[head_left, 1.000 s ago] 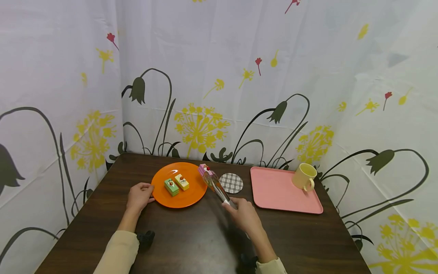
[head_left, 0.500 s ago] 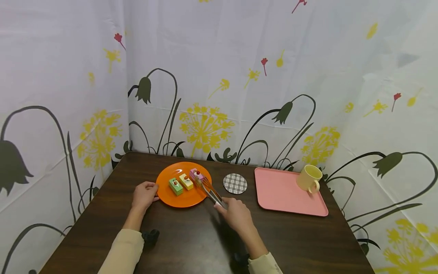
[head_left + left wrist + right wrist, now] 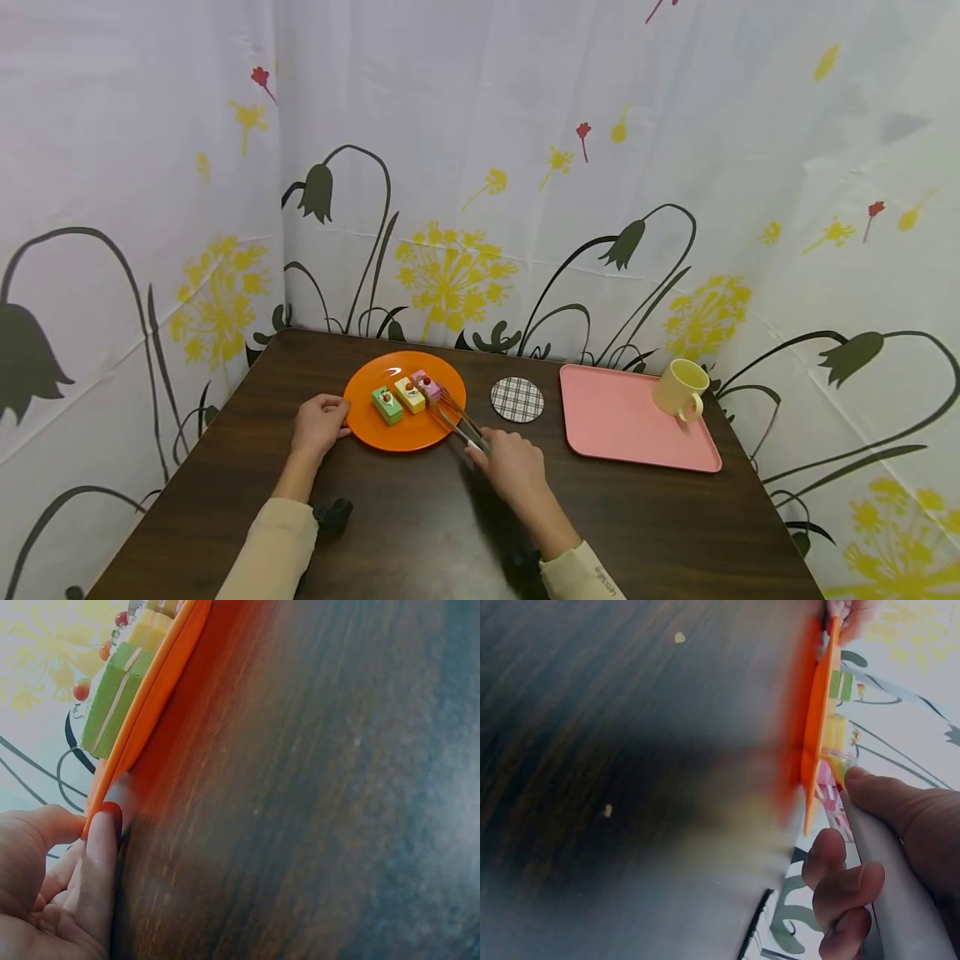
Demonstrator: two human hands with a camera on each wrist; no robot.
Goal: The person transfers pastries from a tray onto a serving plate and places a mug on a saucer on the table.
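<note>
Left hand (image 3: 318, 427) pinches the left rim of the orange plate (image 3: 412, 437), thumb on top, finger under, per left wrist view. Right hand (image 3: 513, 467) grips the tongs (image 3: 467, 430) by the handle. Tong tips sit at the near right end of the pink cake (image 3: 425, 384); can't tell if they're clamped on it or just loose around it. Pink cake is on the plate, rightmost of a row: yellow cake (image 3: 410, 397) in the middle, green cake (image 3: 387, 406) left. Tray (image 3: 622, 421) with yellow mug (image 3: 677, 390) is off to the right, checked coaster (image 3: 517, 400) between plate and tray. Handling, my guess: cakes are toy pieces, light, either firm or slightly squashy foam, hard to break. Take them across the long sides, low on the block; the cherry topping is small and a poor hold. Plate reads as thin, stiff, light plastic; glossy, so cakes may slide and the plate may skate on the table (image 3: 450, 542) if pushed. Rim pinch is the right hold there. Light squeeze on the tongs should do.
</note>
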